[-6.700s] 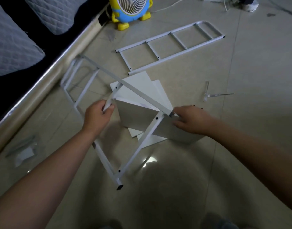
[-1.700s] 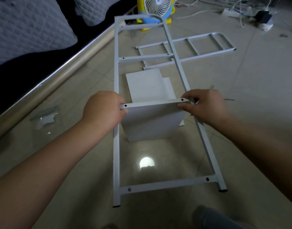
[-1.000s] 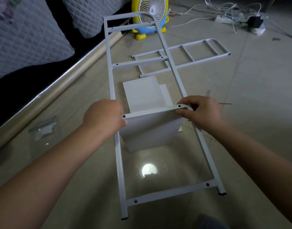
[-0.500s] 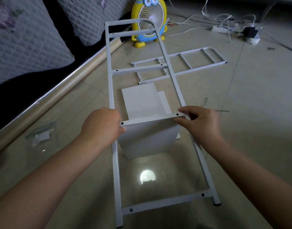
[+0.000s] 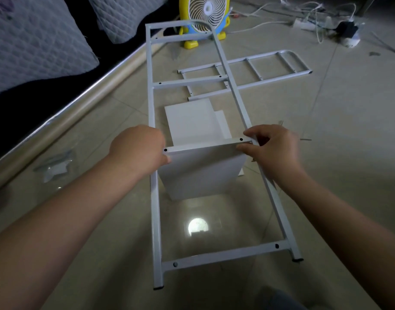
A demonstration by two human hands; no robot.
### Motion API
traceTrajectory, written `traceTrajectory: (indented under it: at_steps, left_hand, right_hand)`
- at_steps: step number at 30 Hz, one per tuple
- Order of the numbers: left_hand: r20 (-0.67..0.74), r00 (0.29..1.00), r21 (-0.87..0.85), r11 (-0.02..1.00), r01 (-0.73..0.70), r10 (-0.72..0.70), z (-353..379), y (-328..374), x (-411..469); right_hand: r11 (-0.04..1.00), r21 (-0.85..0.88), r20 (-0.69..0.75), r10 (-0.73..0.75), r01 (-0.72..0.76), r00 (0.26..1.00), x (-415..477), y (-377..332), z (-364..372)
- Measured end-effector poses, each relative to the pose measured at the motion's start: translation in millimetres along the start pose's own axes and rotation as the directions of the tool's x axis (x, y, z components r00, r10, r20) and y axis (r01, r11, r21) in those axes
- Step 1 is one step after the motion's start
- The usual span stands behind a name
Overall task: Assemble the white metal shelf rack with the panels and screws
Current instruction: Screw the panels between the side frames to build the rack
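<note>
A white ladder-shaped side frame (image 5: pixel 152 108) is held flat above the floor, running away from me. Under its middle rung hangs a white shelf panel (image 5: pixel 201 173), its top edge against the rung. My left hand (image 5: pixel 139 151) grips the frame's left rail and the panel's left corner. My right hand (image 5: pixel 272 148) pinches the panel's right corner against the rung by the right rail. Two more white panels (image 5: pixel 192 121) lie flat on the floor beneath. A second side frame (image 5: pixel 254 72) lies on the floor farther back.
A yellow and blue fan (image 5: pixel 203 16) stands at the far end. Cables and a power strip (image 5: pixel 304 24) lie at the back right. A clear plastic bag (image 5: pixel 54 166) lies on the tiles at left, near a sofa edge (image 5: pixel 57 117) with quilted cushions.
The frame was turned from a tilted pose to flat and lengthwise in front of me. Both hands moved to the panel's top corners. In the last second only the view shifted slightly.
</note>
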State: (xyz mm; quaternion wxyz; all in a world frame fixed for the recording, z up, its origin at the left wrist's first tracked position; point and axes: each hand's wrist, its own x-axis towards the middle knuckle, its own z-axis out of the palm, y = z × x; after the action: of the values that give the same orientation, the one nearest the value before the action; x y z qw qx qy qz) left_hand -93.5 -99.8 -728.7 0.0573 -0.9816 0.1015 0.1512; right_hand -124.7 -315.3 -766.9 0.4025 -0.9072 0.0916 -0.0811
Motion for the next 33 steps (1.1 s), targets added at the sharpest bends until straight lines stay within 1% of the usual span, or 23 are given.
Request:
traceTrajectory:
  at_steps: [2,3,5,6,7,9,10,12,15,17,18,20,21,24,25,27,29,33]
  left_hand:
    - [0.000,1.000,0.124,0.992,0.011,-0.011,-3.3,8.2,0.5]
    - [-0.022,1.000,0.196,0.981,-0.010,0.015,-4.8,13.3,-0.3]
    - [-0.096,0.985,0.282,0.953,-0.112,0.144,-6.2,23.1,0.2]
    - [-0.136,0.967,0.295,0.941,-0.167,0.214,-6.5,27.2,2.3]
    - [-0.159,0.949,0.281,0.934,-0.220,0.272,-6.9,31.0,4.9]
    - [-0.139,0.925,0.152,0.931,-0.333,0.354,-5.9,36.7,12.9]
    - [-0.133,0.919,0.066,0.929,-0.365,0.371,-4.2,38.4,17.5]
    - [-0.131,0.917,-0.014,0.924,-0.381,0.377,-2.2,41.2,22.2]
    - [-0.149,0.903,0.023,0.915,-0.404,0.402,3.2,40.9,26.8]
    - [-0.189,0.881,0.038,0.899,-0.436,0.435,8.0,38.1,26.5]
    - [-0.231,0.855,0.007,0.879,-0.476,0.465,13.0,35.0,27.8]
    - [-0.331,0.771,-0.060,0.803,-0.593,0.544,20.9,28.9,26.5]
    - [-0.365,0.754,-0.093,0.785,-0.613,0.546,22.8,25.7,26.4]
    - [-0.312,0.800,-0.151,0.804,-0.575,0.513,24.7,26.7,29.1]
    - [-0.298,0.810,-0.136,0.818,-0.559,0.505,24.0,30.6,29.6]
    - [-0.258,0.820,-0.043,0.842,-0.538,0.511,26.3,38.3,34.0]
    - [-0.177,0.841,0.001,0.855,-0.519,0.511,26.4,44.4,37.9]
    - [-0.133,0.835,0.044,0.845,-0.533,0.534,24.5,44.8,36.8]
  right_hand:
    - [1.000,-0.012,-0.004,-0.001,0.001,1.000,0.2,0.8,-0.3]
    - [1.000,-0.009,-0.008,0.003,-0.003,1.000,0.5,1.2,-0.5]
    - [1.000,0.003,-0.013,0.010,-0.010,1.000,1.4,1.7,-0.9]
    - [1.000,0.006,-0.014,0.010,-0.010,1.000,1.6,1.7,-0.9]
    - [1.000,0.003,-0.014,0.005,-0.005,1.000,1.2,1.5,-0.4]
    - [1.000,-0.017,-0.017,-0.010,0.010,1.000,0.5,1.3,0.6]
    - [1.000,-0.024,-0.020,-0.014,0.014,1.000,0.3,1.6,0.9]
    - [1.000,-0.026,-0.021,-0.011,0.011,1.000,0.0,2.6,0.2]
    - [1.000,-0.019,-0.015,-0.002,0.002,1.000,-1.4,4.4,-0.6]
    - [1.000,-0.024,-0.005,0.000,0.000,1.000,-1.9,5.1,-0.8]
    - [1.000,-0.022,-0.003,0.008,-0.008,1.000,-1.4,5.1,-0.7]
    - [1.000,-0.011,0.002,0.018,-0.018,1.000,-0.3,4.5,-0.2]
    - [1.000,-0.003,0.001,0.020,-0.020,1.000,-0.2,4.1,0.1]
    - [1.000,0.005,-0.004,0.019,-0.019,1.000,-0.5,4.5,1.0]
    - [1.000,-0.001,-0.005,0.017,-0.017,1.000,-1.2,4.4,1.1]
    - [1.000,-0.010,-0.013,0.009,-0.010,1.000,-2.5,4.4,1.1]
    - [1.000,-0.017,-0.018,0.000,0.000,1.000,-2.9,5.3,1.0]
    - [1.000,-0.002,-0.032,-0.014,0.014,0.999,-4.5,7.7,0.3]
